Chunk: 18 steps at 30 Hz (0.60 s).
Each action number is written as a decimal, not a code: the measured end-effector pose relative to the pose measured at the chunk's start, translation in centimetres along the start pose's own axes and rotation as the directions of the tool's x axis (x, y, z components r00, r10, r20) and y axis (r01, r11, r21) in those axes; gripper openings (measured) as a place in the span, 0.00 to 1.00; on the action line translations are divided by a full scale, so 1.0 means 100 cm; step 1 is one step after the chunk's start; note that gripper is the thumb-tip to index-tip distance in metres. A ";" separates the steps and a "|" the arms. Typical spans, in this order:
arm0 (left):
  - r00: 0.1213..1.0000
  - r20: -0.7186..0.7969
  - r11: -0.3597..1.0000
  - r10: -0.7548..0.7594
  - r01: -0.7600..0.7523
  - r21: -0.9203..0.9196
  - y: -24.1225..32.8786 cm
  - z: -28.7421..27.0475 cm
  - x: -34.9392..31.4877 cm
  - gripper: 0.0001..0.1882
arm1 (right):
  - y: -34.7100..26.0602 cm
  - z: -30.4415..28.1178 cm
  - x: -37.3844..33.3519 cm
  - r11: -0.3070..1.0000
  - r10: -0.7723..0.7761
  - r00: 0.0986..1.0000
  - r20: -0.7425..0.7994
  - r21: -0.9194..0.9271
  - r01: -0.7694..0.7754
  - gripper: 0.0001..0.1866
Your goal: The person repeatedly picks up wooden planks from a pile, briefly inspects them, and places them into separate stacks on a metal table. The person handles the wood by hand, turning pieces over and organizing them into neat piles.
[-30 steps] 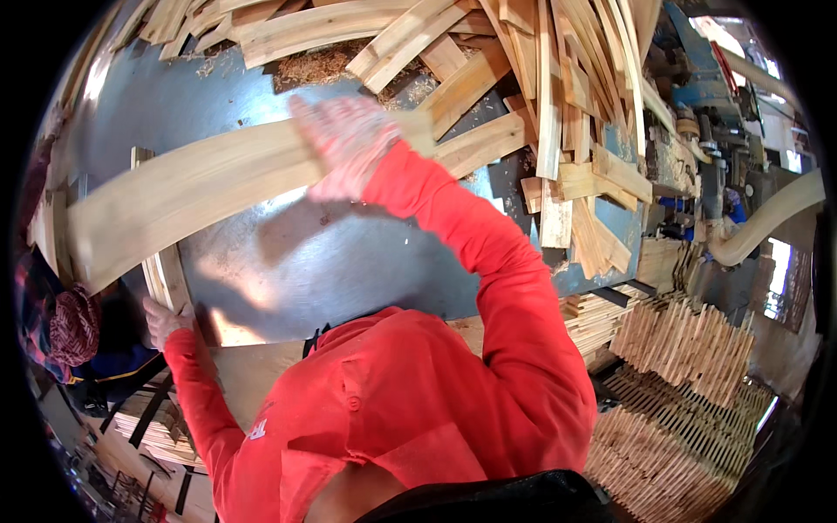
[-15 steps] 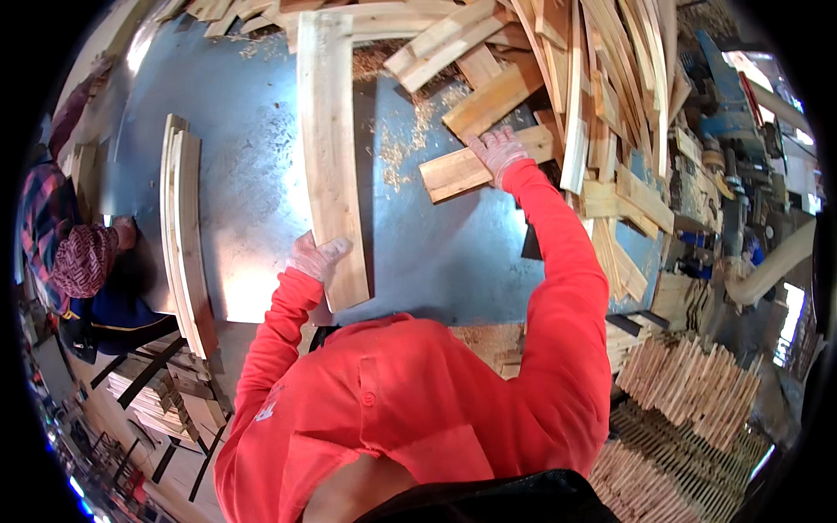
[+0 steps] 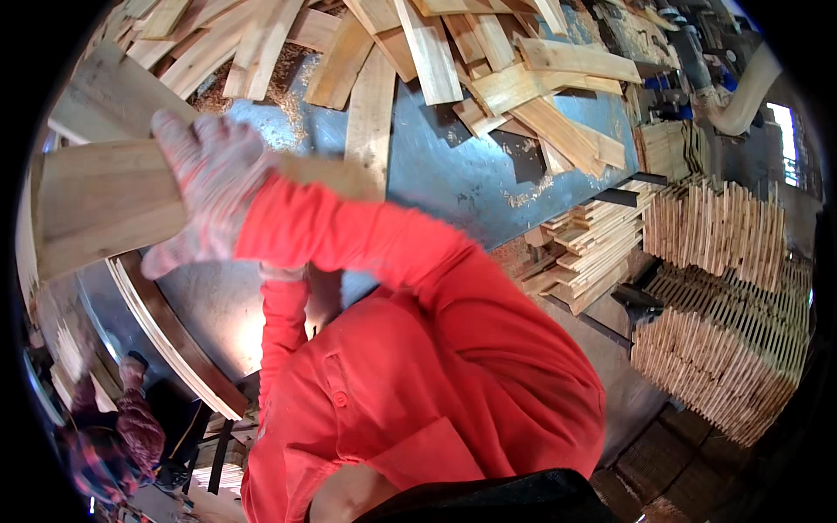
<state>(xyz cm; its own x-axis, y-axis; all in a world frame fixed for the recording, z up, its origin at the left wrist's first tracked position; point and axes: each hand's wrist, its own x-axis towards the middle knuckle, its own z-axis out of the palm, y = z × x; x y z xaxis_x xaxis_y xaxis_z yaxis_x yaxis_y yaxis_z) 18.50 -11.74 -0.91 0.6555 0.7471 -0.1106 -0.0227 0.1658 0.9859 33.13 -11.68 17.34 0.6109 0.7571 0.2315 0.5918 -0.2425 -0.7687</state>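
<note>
Right hand [image 3: 214,187] had swung left from the wood pile [image 3: 432,54], grasping a board [image 3: 109,207] over the desk's [image 3: 445,179] left side; handling had apparently shifted there. Left hand [image 3: 283,272] mostly hidden; its grip couldn't be told.

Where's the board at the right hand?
The board is at left in the head view, against the right hand, just above the stacked strips.

The right hand [image 3: 209,187] spans a board [image 3: 109,205], thumb and fingers at opposite edges; the left hand [image 3: 285,272] is mostly hidden by the right sleeve [image 3: 375,235]. A wood heap [image 3: 432,57] covers the table's [image 3: 436,187] far side; slats [image 3: 715,235] stand stacked at right.
</note>
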 end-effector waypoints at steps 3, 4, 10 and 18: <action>0.983 -0.119 0.989 -0.140 0.144 0.025 0.000 0.017 0.019 0.22 | 0.007 0.042 -0.014 0.972 0.090 0.987 -0.130 0.227 -0.059 0.66; 0.971 -0.161 0.983 -0.176 0.183 0.033 -0.004 0.020 0.025 0.23 | 0.024 0.045 -0.018 0.971 0.033 0.995 -0.099 0.239 -0.008 0.60; 0.929 -0.276 0.964 -0.247 0.206 -0.168 -0.021 0.000 0.030 0.22 | 0.143 -0.125 0.037 0.745 -0.048 0.859 -0.509 -0.592 -0.308 0.61; 0.841 -0.413 0.936 -0.350 0.301 -0.180 -0.028 -0.011 0.011 0.18 | 0.177 -0.142 0.187 0.595 -0.021 0.959 -0.283 -0.774 -0.216 0.61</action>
<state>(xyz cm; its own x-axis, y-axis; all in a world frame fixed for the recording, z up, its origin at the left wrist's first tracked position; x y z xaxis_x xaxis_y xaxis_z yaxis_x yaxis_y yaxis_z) 18.47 -10.71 -3.90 0.2471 0.8361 -0.4898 0.0401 0.4962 0.8673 62.52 -10.46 16.55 0.7224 0.5591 0.4068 0.6273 -0.7775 -0.0454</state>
